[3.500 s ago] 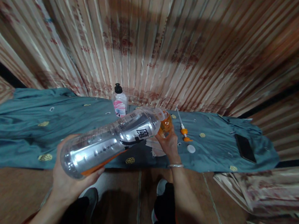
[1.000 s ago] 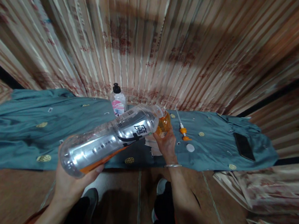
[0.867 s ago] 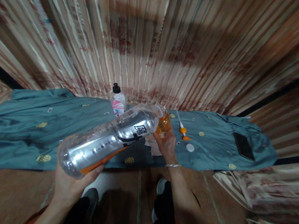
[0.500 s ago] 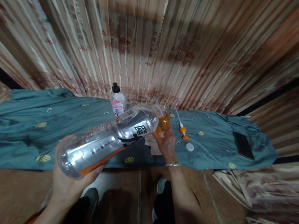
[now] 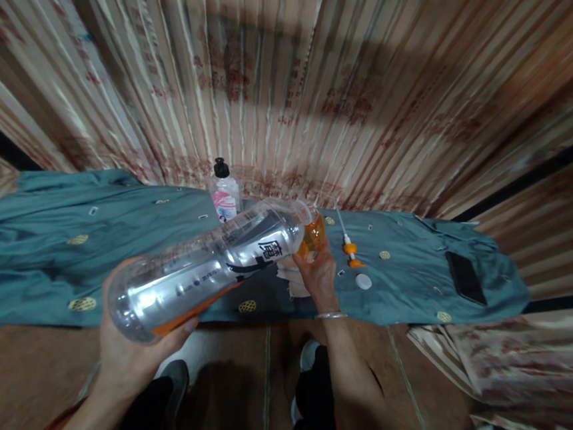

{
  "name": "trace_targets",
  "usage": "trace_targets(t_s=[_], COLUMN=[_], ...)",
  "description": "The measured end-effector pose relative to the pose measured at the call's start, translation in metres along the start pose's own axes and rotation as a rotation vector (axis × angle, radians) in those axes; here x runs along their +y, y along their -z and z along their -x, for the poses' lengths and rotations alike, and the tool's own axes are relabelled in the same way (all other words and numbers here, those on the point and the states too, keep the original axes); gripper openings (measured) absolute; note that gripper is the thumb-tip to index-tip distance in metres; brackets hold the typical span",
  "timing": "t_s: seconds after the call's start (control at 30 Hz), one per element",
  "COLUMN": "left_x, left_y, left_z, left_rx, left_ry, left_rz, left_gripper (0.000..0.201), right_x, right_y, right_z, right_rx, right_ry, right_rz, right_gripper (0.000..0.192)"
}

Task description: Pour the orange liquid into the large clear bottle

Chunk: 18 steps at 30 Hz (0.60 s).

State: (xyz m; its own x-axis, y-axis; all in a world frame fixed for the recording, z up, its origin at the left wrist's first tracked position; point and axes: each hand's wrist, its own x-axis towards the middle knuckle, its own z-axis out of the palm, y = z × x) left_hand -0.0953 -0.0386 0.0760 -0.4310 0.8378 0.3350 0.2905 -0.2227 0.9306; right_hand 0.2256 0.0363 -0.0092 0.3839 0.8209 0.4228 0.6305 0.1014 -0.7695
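Barely anything has shifted: left hand (image 5: 126,355) still grips the big bottle (image 5: 201,271) tipped toward two o'clock, spout feeding the small orange bottle (image 5: 313,239) clasped steady by the right hand (image 5: 317,278)

A large clear bottle (image 5: 201,271) bears "魔".

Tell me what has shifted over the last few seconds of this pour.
Almost nothing. The left hand has lifted the base of the big clear plastic bottle slightly, tipping it a little steeper. The right hand still grips the small orange bottle at its mouth. Items on the teal cloth stayed put.
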Motion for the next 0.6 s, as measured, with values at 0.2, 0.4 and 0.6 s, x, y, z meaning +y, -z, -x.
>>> trace_targets(t_s=[0.2, 0.4, 0.6], left_x=[-0.0014, -0.0006, 0.0011], left_y=[0.0014, 0.0017, 0.0012], left_z=[-0.0004, -0.0015, -0.0023], left_rx=[0.011, 0.016, 0.018], left_ry=[-0.001, -0.008, 0.02], left_rz=[0.005, -0.004, 0.037], left_gripper=[0.097, 0.109, 0.109], right_x=[0.0042, 0.0068, 0.0047], right_y=[-0.0035, -0.0052, -0.0031], right_z=[-0.0002, 0.0002, -0.0002], right_rx=[0.026, 0.031, 0.001], right_ry=[-0.016, -0.019, -0.04], right_rz=[0.029, 0.026, 0.001], right_gripper=[0.074, 0.077, 0.078])
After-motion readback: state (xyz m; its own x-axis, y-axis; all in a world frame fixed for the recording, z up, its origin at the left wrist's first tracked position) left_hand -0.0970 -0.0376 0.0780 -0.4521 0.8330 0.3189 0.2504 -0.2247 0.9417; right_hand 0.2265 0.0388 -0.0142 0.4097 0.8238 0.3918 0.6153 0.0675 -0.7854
